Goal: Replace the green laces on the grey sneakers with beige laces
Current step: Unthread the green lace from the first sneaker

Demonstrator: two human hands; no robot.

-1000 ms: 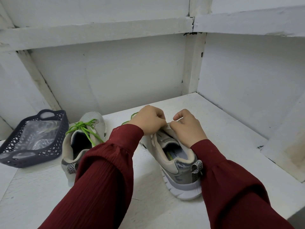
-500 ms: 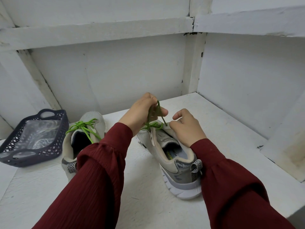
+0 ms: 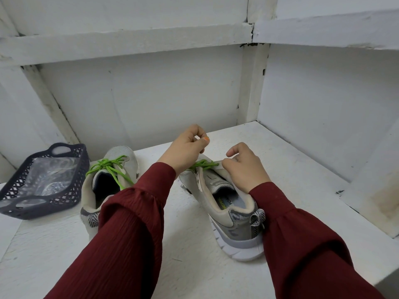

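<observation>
Two grey sneakers stand on the white shelf. The left sneaker [image 3: 108, 186] still has its green lace [image 3: 109, 167] tied. The right sneaker [image 3: 228, 203] has a loosened green lace [image 3: 204, 164] across its upper eyelets. My left hand [image 3: 185, 147] is raised just above that lace with thumb and fingertips pinched together, and the strand leads up under the palm. My right hand [image 3: 244, 167] pinches the edge of the right sneaker's upper beside the lace. No beige laces are visible.
A dark blue mesh basket [image 3: 71, 186] with clear plastic wrapping inside sits at the far left of the shelf. White walls close in behind and on the right. The shelf's front right corner [image 3: 367, 275] drops away.
My left hand lifted off the right sneaker and pulled a strand of green lace upward. The lace now lies looser across the shoe. My right hand stayed on the upper.
</observation>
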